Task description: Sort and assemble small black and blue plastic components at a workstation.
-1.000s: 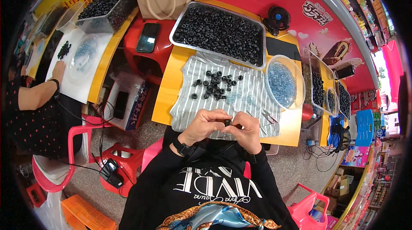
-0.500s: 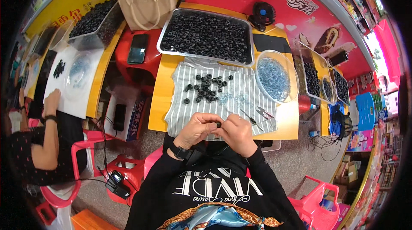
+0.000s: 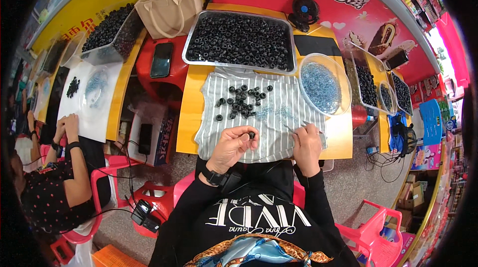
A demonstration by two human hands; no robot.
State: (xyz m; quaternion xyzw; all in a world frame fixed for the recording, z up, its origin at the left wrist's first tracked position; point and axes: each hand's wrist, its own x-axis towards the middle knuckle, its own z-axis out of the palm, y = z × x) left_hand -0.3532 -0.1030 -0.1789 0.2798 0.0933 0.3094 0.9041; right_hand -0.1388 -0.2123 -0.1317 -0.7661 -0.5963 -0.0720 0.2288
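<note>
Yellow wooden counter (image 3: 186, 112) against a red and yellow wall with printed posters; grey floor below, pink plastic chairs around. A grey-and-white striped cloth (image 3: 279, 117) covers the counter's middle; everything below is placed relative to it.

- Behind cloth: large metal tray of black rubber rings (image 3: 239, 40).
- Right of cloth, touching its edge: round clear plastic bowl of small blue beads (image 3: 323, 84).
- On cloth, upper middle: loose scatter of black rings (image 3: 241, 100).
- Left of cloth, off the counter: red plastic stool (image 3: 162, 70) with a black phone (image 3: 161, 60) on it, a beige tote bag (image 3: 169, 0) behind.

Left hand (image 3: 234, 142) over the cloth's near edge, fingers curled, pinching one small black ring (image 3: 252, 135) at the fingertips. Ring too small to read its axis or facing.

Right hand (image 3: 307, 145) at the cloth's near right corner, closed around a thin metal pick (image 3: 291, 129); long axis runs up-left from the fingers, tip towards the cloth's centre.

Another person sits far left at a separate white-covered counter (image 3: 99, 112).
</note>
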